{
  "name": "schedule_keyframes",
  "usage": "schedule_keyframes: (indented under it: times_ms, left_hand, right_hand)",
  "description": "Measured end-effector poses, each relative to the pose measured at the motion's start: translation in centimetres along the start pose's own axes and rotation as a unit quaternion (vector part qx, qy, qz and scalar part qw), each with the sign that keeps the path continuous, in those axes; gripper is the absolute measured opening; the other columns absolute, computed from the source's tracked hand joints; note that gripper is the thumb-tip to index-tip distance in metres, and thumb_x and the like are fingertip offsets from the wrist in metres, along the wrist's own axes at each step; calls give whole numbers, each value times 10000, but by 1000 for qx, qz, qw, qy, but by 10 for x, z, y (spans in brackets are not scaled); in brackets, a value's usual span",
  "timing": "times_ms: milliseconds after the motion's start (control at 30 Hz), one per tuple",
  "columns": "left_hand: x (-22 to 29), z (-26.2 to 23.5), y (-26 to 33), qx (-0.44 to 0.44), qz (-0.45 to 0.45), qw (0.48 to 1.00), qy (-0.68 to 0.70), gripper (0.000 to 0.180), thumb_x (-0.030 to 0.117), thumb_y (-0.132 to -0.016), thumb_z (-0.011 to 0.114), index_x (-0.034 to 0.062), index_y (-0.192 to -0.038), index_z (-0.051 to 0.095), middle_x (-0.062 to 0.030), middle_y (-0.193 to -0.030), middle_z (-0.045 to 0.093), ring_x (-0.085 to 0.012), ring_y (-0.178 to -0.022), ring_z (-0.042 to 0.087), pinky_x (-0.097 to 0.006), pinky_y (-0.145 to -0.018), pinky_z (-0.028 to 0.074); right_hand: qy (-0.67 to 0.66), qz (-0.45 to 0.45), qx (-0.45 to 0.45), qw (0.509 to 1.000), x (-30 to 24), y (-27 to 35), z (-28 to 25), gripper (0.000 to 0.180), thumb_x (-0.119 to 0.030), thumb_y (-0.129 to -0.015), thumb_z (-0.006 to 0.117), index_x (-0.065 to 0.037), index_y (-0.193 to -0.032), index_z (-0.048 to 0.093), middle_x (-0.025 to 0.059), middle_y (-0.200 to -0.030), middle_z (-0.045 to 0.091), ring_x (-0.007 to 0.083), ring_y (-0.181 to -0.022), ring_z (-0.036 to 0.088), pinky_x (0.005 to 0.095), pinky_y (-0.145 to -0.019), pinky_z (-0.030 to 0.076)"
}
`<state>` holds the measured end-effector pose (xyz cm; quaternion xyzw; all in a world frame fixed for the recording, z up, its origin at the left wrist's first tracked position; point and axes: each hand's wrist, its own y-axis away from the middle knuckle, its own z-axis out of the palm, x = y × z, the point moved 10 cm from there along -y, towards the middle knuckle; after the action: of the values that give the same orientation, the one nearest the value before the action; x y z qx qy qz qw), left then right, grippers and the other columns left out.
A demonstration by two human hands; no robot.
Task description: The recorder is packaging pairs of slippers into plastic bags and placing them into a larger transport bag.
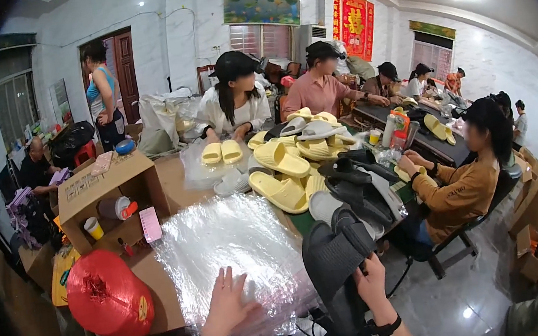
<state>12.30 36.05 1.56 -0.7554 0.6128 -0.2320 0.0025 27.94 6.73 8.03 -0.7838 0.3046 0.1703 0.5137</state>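
Dark grey slides [335, 253], thick-soled with a broad strap, stacked as a pair, standing on end and tilted, gripped at the lower edge by the right hand [372, 285]. Stack of clear plastic bags [232, 252], glossy and crinkled, lying flat on the table, pressed under the left hand [227, 305].

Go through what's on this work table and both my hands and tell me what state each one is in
Left hand: open, flat on the clear plastic bags.
Right hand: closed on the dark grey slipper.
Clear plastic bags: stacked flat.
Yellow slippers: piled loose.
Cardboard box: on its side, open.
Red twine spool: wound full.
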Motion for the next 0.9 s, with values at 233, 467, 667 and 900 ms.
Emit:
schedule_keyframes:
  times_ms: [233,467,667,900]
  left_hand:
    - [2,20,-5,11,37,999,12,744,397,-773,763,108,-1399,483,-290,-1457,374,-493,-1338,353,-553,-1107,304]
    - [0,25,5,-8,27,999,-18,578,330,-856,682,125,-1369,513,-270,-1407,429,-467,-1303,412,-509,-1085,346]
    - [0,15,9,-6,15,1000,-12,463,273,-863,619,82,-1283,576,-242,-1341,496,-444,-1242,474,-479,-1055,390]
    - [-36,-13,10,75,-118,970,201,311,166,-936,506,18,-1157,668,-198,-1046,686,-339,-990,649,-387,-891,496]
  right_hand:
    - [-44,36,-33,998,2,10,15,118,55,-785,637,67,-877,565,212,-1054,593,381,-855,612,357,-732,486]
    - [-28,54,-61,996,-4,14,31,238,57,-809,590,52,-1043,633,210,-1137,606,370,-956,617,371,-800,487]
    - [-62,85,-56,993,22,27,27,231,49,-772,543,83,-995,588,242,-1123,578,423,-934,593,411,-806,472]
    - [68,4,-58,996,11,19,22,257,-74,-887,593,62,-1104,611,235,-1235,581,402,-1069,597,368,-906,463]
